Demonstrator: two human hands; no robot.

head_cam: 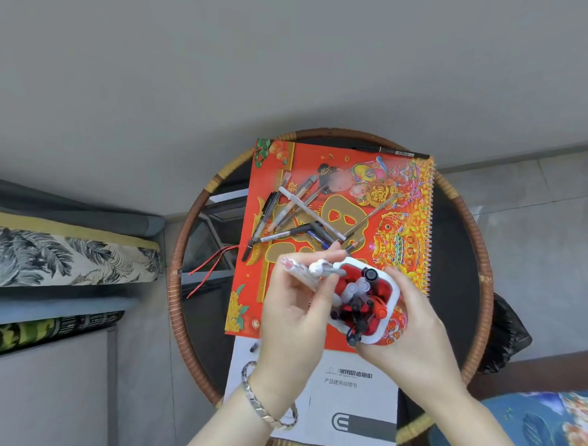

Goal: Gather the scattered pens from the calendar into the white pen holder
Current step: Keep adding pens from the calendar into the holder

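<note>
A red and gold calendar lies on a round glass table. Several scattered pens sit in a loose pile on its left half. My right hand grips the white pen holder, lifted above the calendar's near edge, with several pens standing inside. My left hand holds a clear pen with a white clip, its tip at the holder's rim. One black pen lies along the calendar's far edge.
The table has a rattan rim. A white instruction booklet lies under my wrists, with a small dark cap on it. A cushioned seat is at the left, a black bag at the right.
</note>
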